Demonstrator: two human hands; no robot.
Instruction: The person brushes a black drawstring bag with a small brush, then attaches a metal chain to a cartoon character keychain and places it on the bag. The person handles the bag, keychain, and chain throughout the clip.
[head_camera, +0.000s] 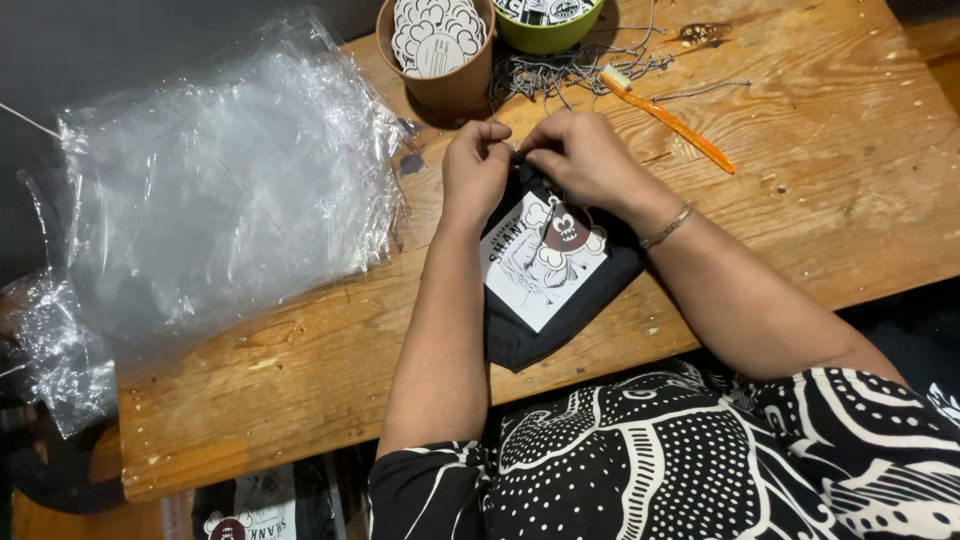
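Observation:
A folded black garment (560, 300) with a white printed drawing lies on the wooden table (800, 200) in front of me. A round cloud-shaped tag (567, 232) rests on the print. My left hand (474, 168) and my right hand (585, 158) meet at the garment's far edge, fingertips pinched together on something small there, perhaps a thin chain; I cannot tell exactly what. A metal bracelet (667, 226) circles my right wrist.
A heap of clear plastic bags (220, 190) covers the table's left side. A brown cup (440, 55) with cloud-shaped tags and a green bowl (548, 25) stand at the back. Thin ball chains (560, 70) and an orange toothbrush (670, 120) lie behind my hands.

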